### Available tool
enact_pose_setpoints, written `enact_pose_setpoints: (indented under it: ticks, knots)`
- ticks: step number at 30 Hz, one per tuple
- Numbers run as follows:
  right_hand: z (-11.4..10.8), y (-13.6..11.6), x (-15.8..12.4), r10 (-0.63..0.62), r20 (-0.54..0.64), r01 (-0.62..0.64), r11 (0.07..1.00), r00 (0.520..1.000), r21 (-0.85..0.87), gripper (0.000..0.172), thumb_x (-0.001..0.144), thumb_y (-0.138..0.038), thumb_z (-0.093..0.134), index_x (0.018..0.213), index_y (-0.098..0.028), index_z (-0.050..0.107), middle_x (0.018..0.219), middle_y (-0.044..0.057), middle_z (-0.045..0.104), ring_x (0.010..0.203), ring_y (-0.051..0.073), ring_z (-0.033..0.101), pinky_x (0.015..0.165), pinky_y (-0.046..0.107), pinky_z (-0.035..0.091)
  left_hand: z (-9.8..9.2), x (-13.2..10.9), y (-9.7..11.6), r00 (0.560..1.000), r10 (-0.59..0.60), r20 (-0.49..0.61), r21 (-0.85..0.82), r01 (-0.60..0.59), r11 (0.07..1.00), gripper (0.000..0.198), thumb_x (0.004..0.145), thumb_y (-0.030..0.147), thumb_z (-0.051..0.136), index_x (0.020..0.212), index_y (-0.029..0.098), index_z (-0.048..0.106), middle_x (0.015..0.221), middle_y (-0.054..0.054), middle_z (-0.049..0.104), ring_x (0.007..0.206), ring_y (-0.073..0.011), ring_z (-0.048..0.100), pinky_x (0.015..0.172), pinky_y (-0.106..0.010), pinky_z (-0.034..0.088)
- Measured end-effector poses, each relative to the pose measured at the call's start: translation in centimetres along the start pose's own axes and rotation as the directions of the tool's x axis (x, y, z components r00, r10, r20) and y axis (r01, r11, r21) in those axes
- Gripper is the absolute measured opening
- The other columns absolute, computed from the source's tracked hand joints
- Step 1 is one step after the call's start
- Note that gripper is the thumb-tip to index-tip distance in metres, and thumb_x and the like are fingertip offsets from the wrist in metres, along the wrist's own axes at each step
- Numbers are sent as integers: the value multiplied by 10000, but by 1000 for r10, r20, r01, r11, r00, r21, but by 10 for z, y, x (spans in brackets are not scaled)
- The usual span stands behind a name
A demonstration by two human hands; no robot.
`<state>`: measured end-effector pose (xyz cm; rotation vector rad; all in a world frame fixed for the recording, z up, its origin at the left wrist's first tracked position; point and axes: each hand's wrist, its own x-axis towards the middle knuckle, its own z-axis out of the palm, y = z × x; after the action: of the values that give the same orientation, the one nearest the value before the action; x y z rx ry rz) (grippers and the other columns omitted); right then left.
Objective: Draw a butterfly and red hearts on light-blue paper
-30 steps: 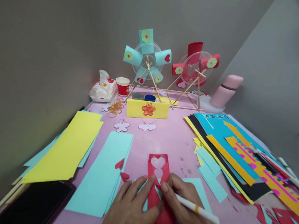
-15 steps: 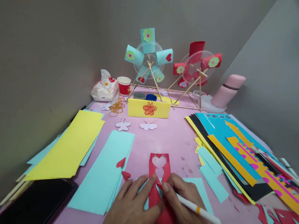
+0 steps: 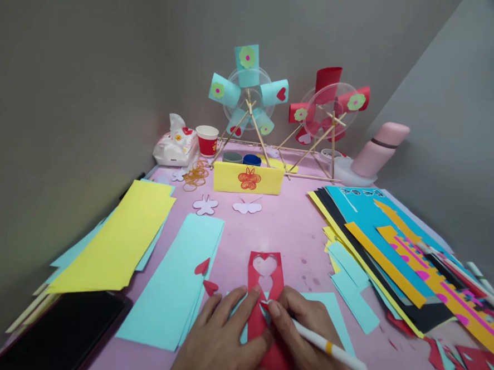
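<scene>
A red paper strip point(image 3: 265, 272) with heart-shaped holes lies on the pink table near the bottom centre. My left hand point(image 3: 220, 342) lies flat with spread fingers, pressing on the strip's left side. My right hand point(image 3: 304, 336) grips a white craft knife point(image 3: 333, 351) with an orange band, its tip against the strip just below the holes. Two small red cut-out hearts point(image 3: 206, 276) lie left of the strip, on the edge of a light-blue paper stack point(image 3: 174, 281).
Yellow sheets point(image 3: 118, 238) and a black sheet point(image 3: 57, 335) lie at left. Stacked coloured papers point(image 3: 393, 255) and red scraps point(image 3: 466, 366) fill the right. At the back stand two paper wheels point(image 3: 248, 96), a yellow card point(image 3: 248, 178), a red cup point(image 3: 207, 140), tissues and a pink bottle point(image 3: 378, 151).
The hands stay on the red strip and hardly move; the view drifts slightly, so everything sits a little to the right.
</scene>
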<state>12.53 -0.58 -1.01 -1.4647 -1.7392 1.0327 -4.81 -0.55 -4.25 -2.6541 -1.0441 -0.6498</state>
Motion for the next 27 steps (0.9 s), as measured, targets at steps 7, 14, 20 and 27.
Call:
enact_pose_setpoints:
  ticks: [7,14,20,27]
  knots:
    - [-1,0,0,-8,12,8,1000,1000,-2,370,912,-433,385,610,-220,374,511,-65,366,463,106,374,448,211,283,-9,4,0,996,-8,86,-36,11,999,520,801,525,537,1292,385,439,1180,-56,618,1010,-272,555,782,-413,455]
    - [0,2,0,-39,5,39,999,999,-3,372,919,-429,377,608,-223,368,499,-70,349,444,102,366,440,218,279,-11,6,0,998,1,55,-30,0,1000,468,830,499,512,1279,377,462,1172,-49,616,1012,-251,550,797,-375,450]
    - [-3,0,0,-23,42,22,999,999,45,356,922,-407,380,618,-224,354,512,-73,336,454,103,349,448,221,263,-18,10,-2,995,17,102,-46,-12,999,509,832,496,515,1316,370,423,1171,-59,634,1002,-264,578,764,-394,479]
    - [-5,0,0,-14,64,10,998,998,61,364,927,-411,372,615,-231,326,516,-72,328,456,108,333,449,227,255,-19,10,-1,987,25,158,-43,-18,999,475,831,482,532,1286,369,460,1173,-59,638,1005,-255,589,775,-382,480]
